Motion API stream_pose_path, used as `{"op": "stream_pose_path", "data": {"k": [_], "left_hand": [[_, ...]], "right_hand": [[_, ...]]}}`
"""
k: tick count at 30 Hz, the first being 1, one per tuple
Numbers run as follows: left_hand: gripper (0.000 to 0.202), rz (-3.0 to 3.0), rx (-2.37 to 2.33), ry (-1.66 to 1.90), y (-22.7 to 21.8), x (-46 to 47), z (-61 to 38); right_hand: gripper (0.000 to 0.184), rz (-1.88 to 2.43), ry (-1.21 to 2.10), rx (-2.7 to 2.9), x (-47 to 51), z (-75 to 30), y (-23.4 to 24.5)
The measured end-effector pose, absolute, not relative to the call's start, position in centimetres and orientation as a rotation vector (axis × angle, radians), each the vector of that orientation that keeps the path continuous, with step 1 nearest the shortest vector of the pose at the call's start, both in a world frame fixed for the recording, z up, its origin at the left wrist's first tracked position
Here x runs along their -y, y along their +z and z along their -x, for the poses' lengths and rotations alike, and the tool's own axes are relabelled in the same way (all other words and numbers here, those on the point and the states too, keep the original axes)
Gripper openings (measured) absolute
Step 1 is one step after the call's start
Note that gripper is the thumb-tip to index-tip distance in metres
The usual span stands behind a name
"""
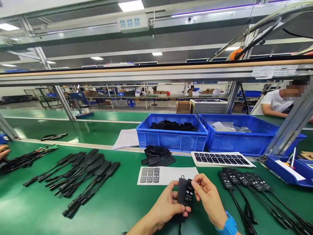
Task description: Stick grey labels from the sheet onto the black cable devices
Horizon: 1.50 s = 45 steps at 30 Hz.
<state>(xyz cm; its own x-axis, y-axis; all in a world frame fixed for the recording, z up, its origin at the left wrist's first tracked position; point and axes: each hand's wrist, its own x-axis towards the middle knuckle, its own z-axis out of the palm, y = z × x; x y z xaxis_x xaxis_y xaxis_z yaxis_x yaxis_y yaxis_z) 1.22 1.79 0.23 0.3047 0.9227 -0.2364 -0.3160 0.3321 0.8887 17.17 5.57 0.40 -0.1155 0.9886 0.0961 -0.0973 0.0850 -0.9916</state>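
In my left hand [164, 203] is a small black control box [181, 192] with a wire loop at its top and a cable hanging below. My right hand [210, 199] pinches a black printed label [189, 192] by its upper right edge. The label stands beside the box's face, tilted slightly; whether it touches the box I cannot tell. Behind my hands lies a white label sheet [177, 171] with a few grey label prints at its left end. To the right, several labelled boxes with cables [242, 179] lie in a row.
Several unlabelled cabled boxes [95, 163] lie at left, near another person's hand [4, 151]. Behind are a pile of black casings [157, 155], a sheet of black labels [223, 159] and two blue bins [171, 140]. A co-worker [277, 101] sits far right.
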Motion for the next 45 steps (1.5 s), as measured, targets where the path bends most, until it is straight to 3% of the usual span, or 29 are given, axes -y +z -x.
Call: {"op": "stream_pose_path", "data": {"k": [12, 18, 31, 38, 41, 45], "left_hand": [[0.068, -0.805, -0.812, 0.878, 0.5, -1.6, -1.6], [0.057, -0.823, -0.817, 0.888, 0.5, -1.3, -1.7], [0.061, -0.908, -0.828, 0.872, 0.2, -1.3, -1.7], [0.056, -0.912, -0.849, 0.878, 0.3, -1.3, -1.7], [0.052, -0.867, -0.852, 0.890, 0.6, -1.3, -1.8], [0.038, -0.782, -0.832, 0.952, 0.9, -1.7, -1.6]], "right_hand": [[0.042, 1.071, 1.266, 1.307, -5.3, -16.8, 0.3], [0.041, 1.078, 1.264, 1.293, -5.2, -16.8, 0.1], [0.038, 1.107, 1.243, 1.302, -5.2, -16.7, -0.3], [0.026, 1.208, 0.980, 1.509, -5.1, -17.2, -0.6], [0.032, 1.240, 0.867, 1.550, -5.4, -17.4, -0.9], [0.049, 1.163, 1.092, 1.604, -5.1, -16.9, -1.8]]}}
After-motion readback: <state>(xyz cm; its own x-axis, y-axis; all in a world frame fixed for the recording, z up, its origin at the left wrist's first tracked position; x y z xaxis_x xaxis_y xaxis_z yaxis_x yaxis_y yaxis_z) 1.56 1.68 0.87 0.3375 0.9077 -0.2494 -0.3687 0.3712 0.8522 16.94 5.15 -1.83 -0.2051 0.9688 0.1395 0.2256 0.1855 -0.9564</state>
